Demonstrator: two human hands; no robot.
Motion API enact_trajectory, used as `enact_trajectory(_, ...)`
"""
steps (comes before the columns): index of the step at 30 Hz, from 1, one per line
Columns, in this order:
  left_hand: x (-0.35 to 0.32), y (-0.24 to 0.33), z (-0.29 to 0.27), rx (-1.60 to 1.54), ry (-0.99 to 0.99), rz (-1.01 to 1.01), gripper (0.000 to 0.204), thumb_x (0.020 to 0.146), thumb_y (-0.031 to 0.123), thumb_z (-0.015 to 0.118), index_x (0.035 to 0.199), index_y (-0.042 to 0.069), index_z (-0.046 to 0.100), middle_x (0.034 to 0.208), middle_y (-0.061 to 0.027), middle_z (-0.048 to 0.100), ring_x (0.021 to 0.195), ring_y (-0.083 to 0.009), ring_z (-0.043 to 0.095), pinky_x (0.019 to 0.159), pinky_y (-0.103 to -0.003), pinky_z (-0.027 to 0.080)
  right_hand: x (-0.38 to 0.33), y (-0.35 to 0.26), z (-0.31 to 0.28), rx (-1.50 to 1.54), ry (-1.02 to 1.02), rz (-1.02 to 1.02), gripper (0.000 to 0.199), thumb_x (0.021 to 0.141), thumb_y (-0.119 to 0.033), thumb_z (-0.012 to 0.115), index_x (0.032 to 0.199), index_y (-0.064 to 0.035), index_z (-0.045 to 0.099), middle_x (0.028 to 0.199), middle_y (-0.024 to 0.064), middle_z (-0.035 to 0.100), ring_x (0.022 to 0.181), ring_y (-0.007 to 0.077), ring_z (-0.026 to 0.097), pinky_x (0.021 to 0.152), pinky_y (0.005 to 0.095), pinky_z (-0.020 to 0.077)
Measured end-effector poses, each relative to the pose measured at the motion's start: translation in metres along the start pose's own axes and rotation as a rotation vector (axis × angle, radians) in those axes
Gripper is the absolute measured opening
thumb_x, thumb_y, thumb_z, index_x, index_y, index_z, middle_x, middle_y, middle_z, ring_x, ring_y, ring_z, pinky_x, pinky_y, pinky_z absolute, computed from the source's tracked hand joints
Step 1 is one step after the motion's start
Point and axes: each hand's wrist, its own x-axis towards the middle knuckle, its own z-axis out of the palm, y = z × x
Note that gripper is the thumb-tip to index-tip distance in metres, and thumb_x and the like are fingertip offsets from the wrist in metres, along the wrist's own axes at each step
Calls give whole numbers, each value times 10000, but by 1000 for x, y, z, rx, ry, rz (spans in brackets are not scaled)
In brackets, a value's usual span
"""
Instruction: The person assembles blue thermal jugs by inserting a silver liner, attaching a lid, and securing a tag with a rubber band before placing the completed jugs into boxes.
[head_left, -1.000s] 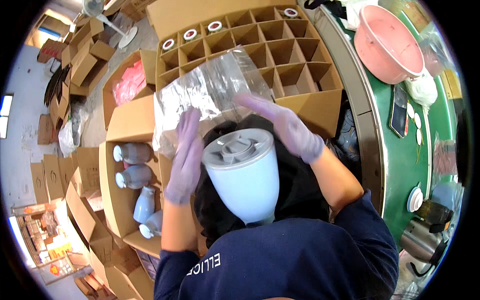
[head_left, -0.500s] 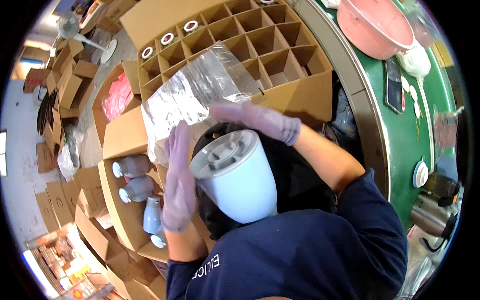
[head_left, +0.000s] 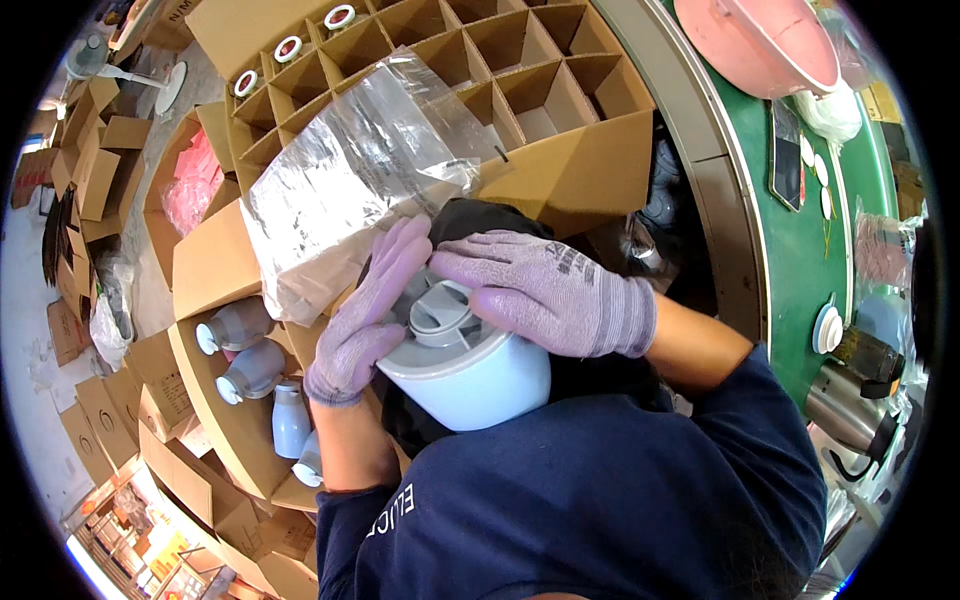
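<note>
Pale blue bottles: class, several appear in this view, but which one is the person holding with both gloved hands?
The large pale blue bottle with the grey cap, between the left hand and right hand. The others lie untouched in the cardboard box.

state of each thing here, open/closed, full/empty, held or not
white container: held, grey lid on
clear plastic bag: pinched at its lower edge, hanging open above the container
left hand: gloved, on the container
right hand: gloved, on the lid
divider carton: open, mostly empty cells
</note>
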Motion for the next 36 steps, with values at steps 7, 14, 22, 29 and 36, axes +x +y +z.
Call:
enact_trajectory(7, 12, 12, 32, -78, 153, -128, 736, 788, 240, 443, 1462, -49, 378, 1521, -196, 359, 1434, -287, 256, 1163, -415, 137, 28, -83, -65, 75, -269, -284, 192, 839, -239, 617, 968, -121, 695, 961, 179, 596, 883, 371, 624, 774, 446, 506)
enact_trajectory(14, -3, 28, 77, -61, 231, -146, 631, 861, 237, 447, 1424, -46, 412, 1445, -195, 426, 1328, -272, 372, 1082, -400, 270, -41, -113, -60, -47, -625, -177, 157, 862, -243, 633, 875, -90, 664, 927, 163, 611, 841, 322, 636, 728, 421, 517)
enact_trajectory(22, -5, -2, 144, -341, 221, -292, 516, 945, 234, 451, 1381, -43, 452, 1358, -194, 503, 1208, -255, 505, 990, -382, 423, -96, -125, -63, -14, -532, -12, 174, 867, -254, 631, 872, -82, 655, 911, 143, 620, 855, 304, 639, 724, 409, 521)
enact_trajectory(29, -85, 64, 109, 107, 612, -195, 454, 1024, 237, 437, 1380, -43, 408, 1233, -201, 552, 1081, -259, 579, 888, -388, 520, -196, 20, -235, -1193, 732, 788, 298, 789, -287, 661, 983, -62, 676, 973, 152, 657, 907, 318, 652, 764, 425, 530)
enact_trajectory(36, -75, 97, 155, -250, 619, -263, 571, 867, 61, 550, 1403, -35, 379, 1181, -183, 557, 879, -224, 600, 858, -352, 505, -287, 93, -288, -963, 591, 1191, 289, 874, -357, 653, 1088, -169, 702, 1302, 125, 570, 1269, 337, 486, 1041, 435, 416)
